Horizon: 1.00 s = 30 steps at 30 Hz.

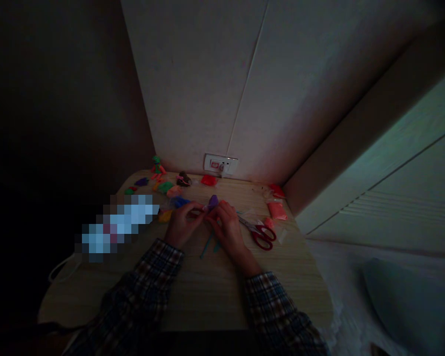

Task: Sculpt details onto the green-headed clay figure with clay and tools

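Observation:
My left hand (183,223) and my right hand (226,225) meet over the middle of the table, with fingers pinched together. What lies between the fingertips is too small and dim to make out. Just beyond them shows a purple lump that looks like modelling clay (212,201); whether the fingers touch it I cannot tell. Right of my right hand lie scissors with red handles (263,236), blades pointing towards the hand. Thin teal tools (206,246) lie below my hands, partly covered by the right one. A blue lump (180,201) and a yellow one (165,216) sit beside my left hand.
On the wooden table (207,306), a small green-and-orange figure (156,168) stands at the back left. Several coloured lumps lie near it. A red packet (209,180) is at the back, pink packets (278,210) at the right. A wall socket (220,164) holds a plug.

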Available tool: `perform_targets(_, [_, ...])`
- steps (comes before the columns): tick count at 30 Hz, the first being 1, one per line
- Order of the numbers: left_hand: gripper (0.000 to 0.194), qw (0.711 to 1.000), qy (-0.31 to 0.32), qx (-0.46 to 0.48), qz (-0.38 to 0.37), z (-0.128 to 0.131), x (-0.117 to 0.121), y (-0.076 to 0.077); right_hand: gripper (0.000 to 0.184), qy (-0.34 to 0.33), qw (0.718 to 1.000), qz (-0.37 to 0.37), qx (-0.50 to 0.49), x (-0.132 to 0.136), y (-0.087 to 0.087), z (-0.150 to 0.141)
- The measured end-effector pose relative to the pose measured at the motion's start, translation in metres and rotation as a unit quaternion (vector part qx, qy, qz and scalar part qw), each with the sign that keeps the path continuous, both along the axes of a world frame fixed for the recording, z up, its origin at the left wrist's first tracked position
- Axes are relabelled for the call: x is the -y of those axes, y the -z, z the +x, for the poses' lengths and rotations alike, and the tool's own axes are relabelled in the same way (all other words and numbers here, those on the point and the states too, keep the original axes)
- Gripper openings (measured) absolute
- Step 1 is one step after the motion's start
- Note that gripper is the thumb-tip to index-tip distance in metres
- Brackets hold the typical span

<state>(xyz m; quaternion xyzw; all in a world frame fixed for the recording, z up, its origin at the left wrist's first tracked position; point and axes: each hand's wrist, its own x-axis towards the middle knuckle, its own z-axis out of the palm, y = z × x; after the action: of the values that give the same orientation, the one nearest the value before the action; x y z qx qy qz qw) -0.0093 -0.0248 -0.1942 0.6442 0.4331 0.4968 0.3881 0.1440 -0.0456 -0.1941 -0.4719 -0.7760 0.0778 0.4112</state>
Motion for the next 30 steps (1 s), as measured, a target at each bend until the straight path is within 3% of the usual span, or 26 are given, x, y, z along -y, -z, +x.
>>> perform_targets(12, [0.007,0.999,0.005,-0.02,0.033,0.0014,-0.0007,0.0032,0.009,0.023,0.999,-0.015,0.038,0.0016,0.0,-0.0017])
perform_targets(30, [0.028,0.993,0.041,-0.082,0.08,0.0042,0.0045,0.0021,0.016,0.013,0.999,-0.034,0.031,0.0016,0.0018,0.0017])
